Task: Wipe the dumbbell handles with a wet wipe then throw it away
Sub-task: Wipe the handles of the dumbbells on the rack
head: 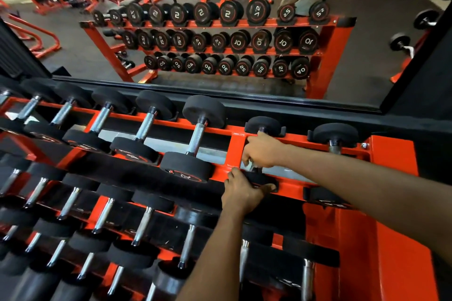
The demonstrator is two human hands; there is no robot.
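Gripping the handle of a small dumbbell [263, 124] is the right hand [263, 150], fingers curled down round the bar with a whitish wet wipe [250, 165] bunched under them, just a bit of it poking out at the near side. The left hand [241, 192] is right below, thumb and fingers clamped round the near head [263, 180] of that same dumbbell, which sits in its cradle on the top tier of the orange rack [393, 154]. The handle itself is pretty much hidden by the right hand, so can't say much about it.

Just to the left on the same tier is a bigger dumbbell [198, 135] with its knurled silver handle in plain view, and more run off to the left after that. On the right sits the end dumbbell [335, 133], partly behind the right forearm. The lower tiers hold more black-headed dumbbells with chrome handles. Behind the rack there's a big mirror [367, 61] reflecting the rack, numbered dumbbell ends and orange gym machines.
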